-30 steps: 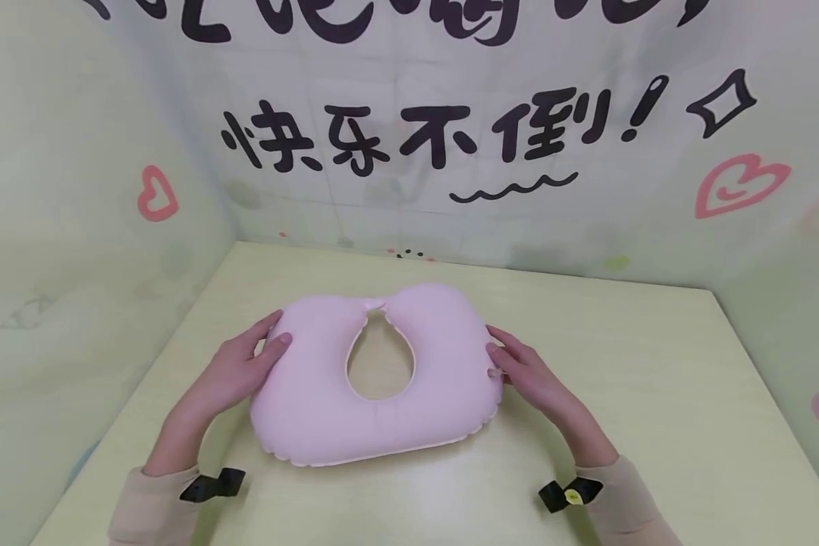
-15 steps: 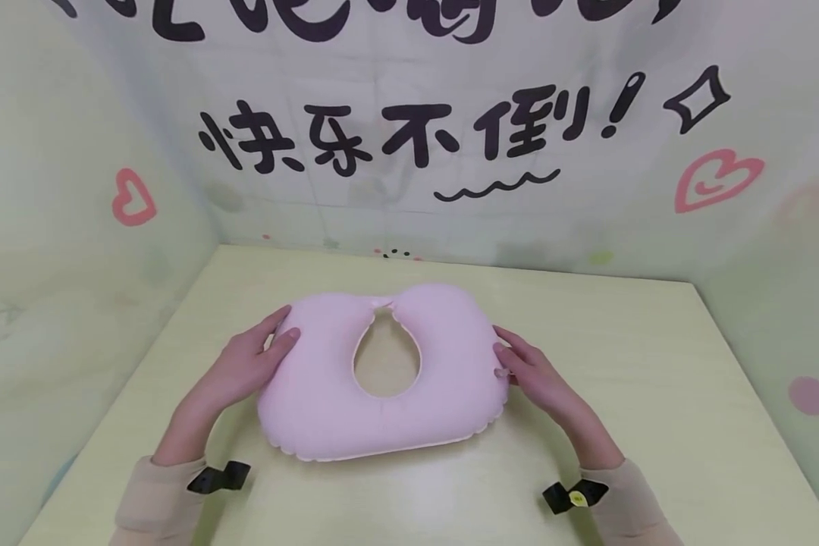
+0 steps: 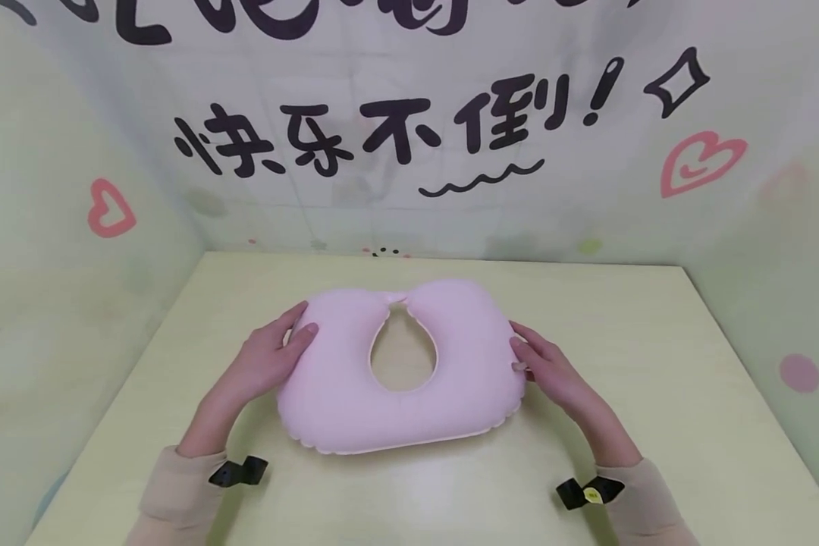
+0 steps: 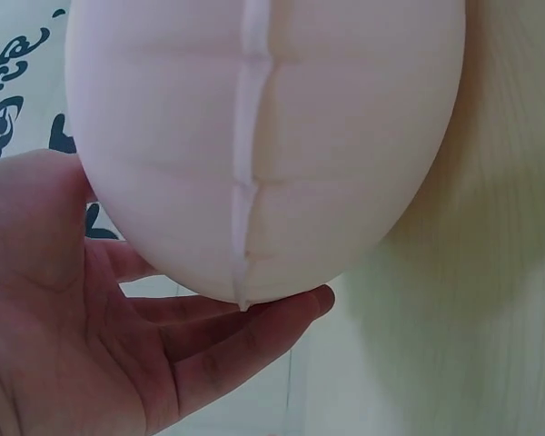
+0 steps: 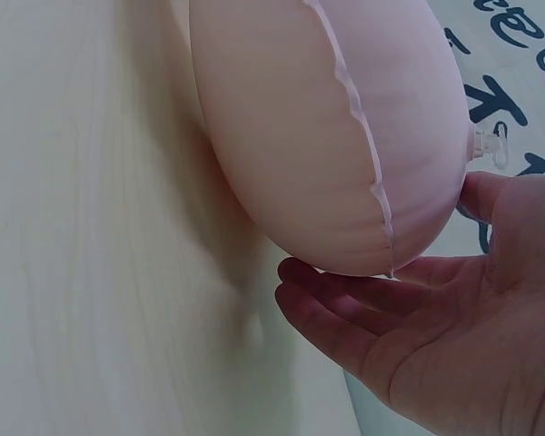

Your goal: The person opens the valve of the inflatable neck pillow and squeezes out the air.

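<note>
Our left hand (image 3: 271, 356) holds the left end of the pink inflated pillow (image 3: 341, 387), with the thumb laid on its upper face and the fingers reaching round its side. Our right hand (image 3: 549, 371) holds the pillow's right end in much the same way, thumb on top and fingers about the edge. Each grasp is fairly wide, for the pillow is plump. We have the pillow between our two hands, over the pale table (image 3: 655, 341); we cannot tell whether its underside touches the tabletop. A teardrop-shaped opening runs through its middle, and the narrow end of this opening points away from us. At the pillow's right end, just beside our right thumb, we see a small clear valve (image 5: 492, 145). A raised seam (image 4: 250, 136) runs down the middle of its left end. Nearer to us than the pillow are our pale sleeves (image 3: 180, 485), with a black device (image 3: 239, 472) at each wrist. Beyond the pillow stands a pale backdrop (image 3: 396, 220) with large black characters.
</note>
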The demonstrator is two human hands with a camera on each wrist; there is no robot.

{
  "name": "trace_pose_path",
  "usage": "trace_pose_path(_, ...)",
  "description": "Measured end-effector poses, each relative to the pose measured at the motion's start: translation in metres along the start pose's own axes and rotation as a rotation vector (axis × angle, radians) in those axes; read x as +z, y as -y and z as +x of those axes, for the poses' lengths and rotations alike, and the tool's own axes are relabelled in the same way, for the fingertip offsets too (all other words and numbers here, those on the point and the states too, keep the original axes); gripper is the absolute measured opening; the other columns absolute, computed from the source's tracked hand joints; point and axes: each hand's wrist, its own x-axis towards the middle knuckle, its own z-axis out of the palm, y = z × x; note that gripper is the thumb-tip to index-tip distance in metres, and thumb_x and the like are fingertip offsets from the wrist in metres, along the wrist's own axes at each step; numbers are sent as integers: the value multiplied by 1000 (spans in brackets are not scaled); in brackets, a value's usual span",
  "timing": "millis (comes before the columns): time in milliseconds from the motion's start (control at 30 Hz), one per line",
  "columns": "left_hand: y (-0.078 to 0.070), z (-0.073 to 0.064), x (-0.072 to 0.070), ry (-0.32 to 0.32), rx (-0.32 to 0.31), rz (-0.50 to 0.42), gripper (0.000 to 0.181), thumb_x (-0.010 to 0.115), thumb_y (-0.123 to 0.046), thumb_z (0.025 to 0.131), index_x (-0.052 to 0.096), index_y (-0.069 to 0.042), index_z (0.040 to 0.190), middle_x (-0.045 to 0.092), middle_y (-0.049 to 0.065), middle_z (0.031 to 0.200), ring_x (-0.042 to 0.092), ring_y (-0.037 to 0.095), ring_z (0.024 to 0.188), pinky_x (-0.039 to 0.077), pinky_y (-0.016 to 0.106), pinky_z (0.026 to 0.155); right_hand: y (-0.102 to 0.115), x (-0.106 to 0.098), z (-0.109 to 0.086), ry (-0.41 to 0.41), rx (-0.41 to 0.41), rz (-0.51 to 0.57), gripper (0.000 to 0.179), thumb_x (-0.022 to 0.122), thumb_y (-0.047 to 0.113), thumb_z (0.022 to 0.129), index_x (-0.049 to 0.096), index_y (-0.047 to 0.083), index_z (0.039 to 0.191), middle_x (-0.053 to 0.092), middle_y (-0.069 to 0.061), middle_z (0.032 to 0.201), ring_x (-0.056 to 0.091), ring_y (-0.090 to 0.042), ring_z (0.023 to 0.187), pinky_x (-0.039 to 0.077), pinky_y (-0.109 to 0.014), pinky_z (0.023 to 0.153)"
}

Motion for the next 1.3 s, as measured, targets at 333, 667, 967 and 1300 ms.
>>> trace_pose_path(333,-12,19,15,-8,32,-50,69,44,-47,108,33,-1,159,44,28,153,41,49,140,40,64,107,-5,-22,-11,-28,35,34,60,45,32,111,31,0,160,53,-26,142,60,-14,108,52,-25,91)
trace_pose_path(667,-23,34,28,41,63,-29,73,44,-47,108,26,0,161,38,27,158,36,47,144,34,61,113,-12,-31,-19,-96,53,53,61,43,35,112,30,0,160,47,-27,148,57,0,105,52,-20,89)
trace_pose_path(967,-35,40,35,34,53,49,92,48,-63,101,21,0,162,39,28,156,41,48,141,39,65,107,-13,-37,-18,-111,46,54,62,41,36,112,30,-3,159,45,-28,149,56,3,104,52,-20,87)
trace_pose_path(1300,-38,39,37,28,42,21,87,48,-60,102,22,-3,163,37,27,158,40,48,142,39,66,107,-15,-39,-22,-104,53,53,63,41,37,112,29,-2,159,43,-29,151,56,5,105,52,-21,87)
